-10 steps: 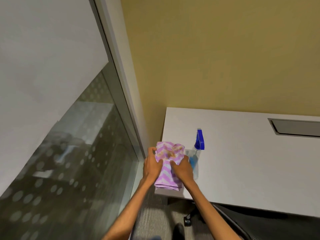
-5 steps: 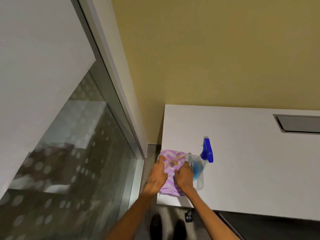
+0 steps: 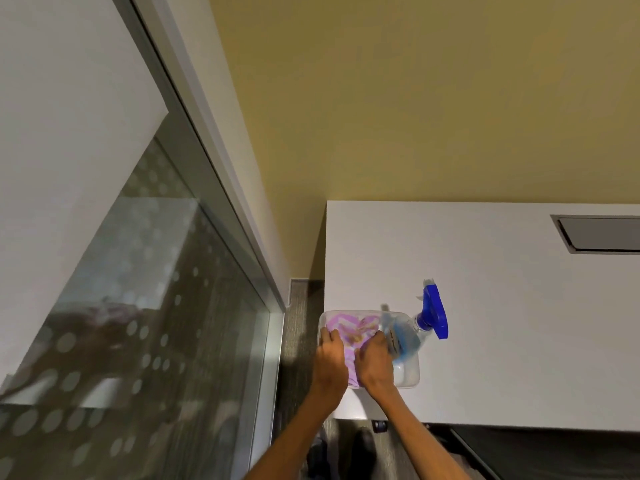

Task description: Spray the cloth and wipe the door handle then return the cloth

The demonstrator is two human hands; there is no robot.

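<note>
A folded purple-and-white zigzag cloth (image 3: 349, 328) lies inside a clear plastic tub (image 3: 410, 377) at the near left corner of the white desk (image 3: 519, 323). My left hand (image 3: 330, 363) and my right hand (image 3: 375, 363) both press down on the cloth, fingers around its near part. A spray bottle with a blue trigger head (image 3: 434, 315) leans in the right side of the same tub, its blue liquid just right of my right hand. No door handle is in view.
A glass panel with frosted dots (image 3: 145, 323) and its grey frame (image 3: 221, 161) stand to the left. A yellow wall (image 3: 415, 98) backs the desk. A grey cable hatch (image 3: 602, 233) sits at the desk's far right. My shoes (image 3: 360, 445) and carpet show below.
The cloth and both hands have gone down into the clear tub beside the spray bottle. The view has shifted so that the desk corner sits nearer and lower in the frame.
</note>
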